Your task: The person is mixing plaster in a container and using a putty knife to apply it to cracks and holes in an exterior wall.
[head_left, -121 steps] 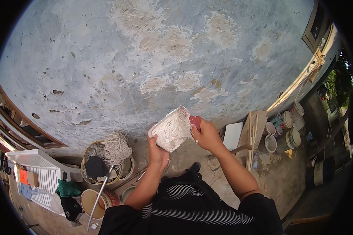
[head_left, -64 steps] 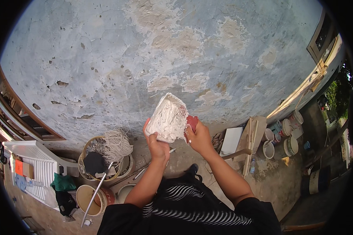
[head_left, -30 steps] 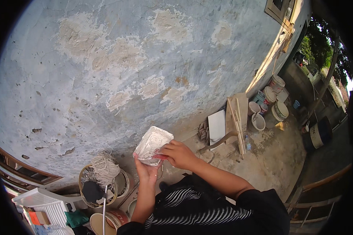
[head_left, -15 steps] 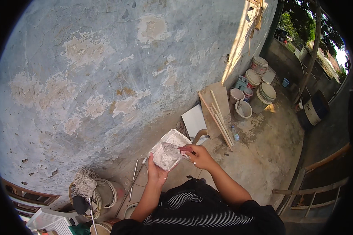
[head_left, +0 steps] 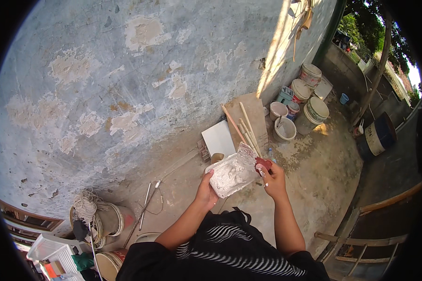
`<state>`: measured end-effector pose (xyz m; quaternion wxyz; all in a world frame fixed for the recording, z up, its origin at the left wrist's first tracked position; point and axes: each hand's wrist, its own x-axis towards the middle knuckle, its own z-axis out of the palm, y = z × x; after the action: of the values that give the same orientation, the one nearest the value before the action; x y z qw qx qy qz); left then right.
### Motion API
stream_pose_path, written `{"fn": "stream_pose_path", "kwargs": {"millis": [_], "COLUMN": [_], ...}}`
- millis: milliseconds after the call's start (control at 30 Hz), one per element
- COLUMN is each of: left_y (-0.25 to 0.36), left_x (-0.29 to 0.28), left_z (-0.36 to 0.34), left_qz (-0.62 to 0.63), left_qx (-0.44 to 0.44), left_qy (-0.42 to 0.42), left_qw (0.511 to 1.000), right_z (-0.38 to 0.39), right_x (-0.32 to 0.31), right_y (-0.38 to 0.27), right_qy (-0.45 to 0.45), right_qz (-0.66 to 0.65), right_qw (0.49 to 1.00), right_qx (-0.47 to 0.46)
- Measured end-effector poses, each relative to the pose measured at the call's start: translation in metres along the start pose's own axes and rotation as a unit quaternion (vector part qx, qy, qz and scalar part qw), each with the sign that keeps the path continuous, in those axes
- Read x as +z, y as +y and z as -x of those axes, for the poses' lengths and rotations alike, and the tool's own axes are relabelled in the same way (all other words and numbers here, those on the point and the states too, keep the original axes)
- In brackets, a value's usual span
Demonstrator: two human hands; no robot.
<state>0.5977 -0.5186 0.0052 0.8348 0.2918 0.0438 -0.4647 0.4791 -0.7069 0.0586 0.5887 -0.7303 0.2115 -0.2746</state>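
Note:
My left hand (head_left: 205,191) grips a white rectangular tub (head_left: 238,189) by its left end, thumb over the rim. Pale, creamy putty (head_left: 230,174) coats the tub's inside and lies in it in ridges. In my right hand (head_left: 273,181) is a putty knife with a dark red handle (head_left: 263,164); white smears mark the fingers. The knife's blade, coated with putty, is upright at the tub's right end; whether it touches the rim I cannot tell. Left of the tub stands the blue-grey wall (head_left: 141,79), with several pale filled patches.
Boards and wooden sticks (head_left: 248,126) lean at the wall's foot. Several buckets (head_left: 285,129) stand beyond them, and a drum (head_left: 377,136) is at the far right. A rope-topped bucket (head_left: 120,220) and metal rods (head_left: 148,201) are at the lower left. A wooden ladder (head_left: 360,241) is at the lower right.
The putty knife has come out of the tub's middle to its right end, blade now raised. Both hands and the tub have shifted right in view, and the tub is turned. The view has swung slightly.

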Motion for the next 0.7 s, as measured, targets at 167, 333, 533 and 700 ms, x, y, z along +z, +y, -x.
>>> {"fn": "stream_pose_path", "kwargs": {"millis": [167,333,533,700], "left_y": [-0.004,0.021,0.048,0.059], "left_x": [0.015,0.016,-0.015,-0.021], "left_z": [-0.008,-0.004,0.024,0.049], "left_qz": [0.005,0.031,0.000,0.033], "left_qx": [-0.001,0.016,0.068,0.098], "left_qy": [0.006,0.040,0.154,0.174], "left_qw": [1.000,0.999,0.986,0.979], "right_z": [0.003,0.002,-0.017,-0.029], "right_x": [-0.014,-0.008,0.021,0.036], "right_y": [-0.014,-0.009,-0.006,-0.015], "right_qy": [0.012,-0.129,-0.258,-0.299], "right_qz": [0.204,0.267,0.306,0.318], "right_qw": [0.970,0.923,0.855,0.817], "right_qx": [-0.135,-0.244,-0.329,-0.376]}}
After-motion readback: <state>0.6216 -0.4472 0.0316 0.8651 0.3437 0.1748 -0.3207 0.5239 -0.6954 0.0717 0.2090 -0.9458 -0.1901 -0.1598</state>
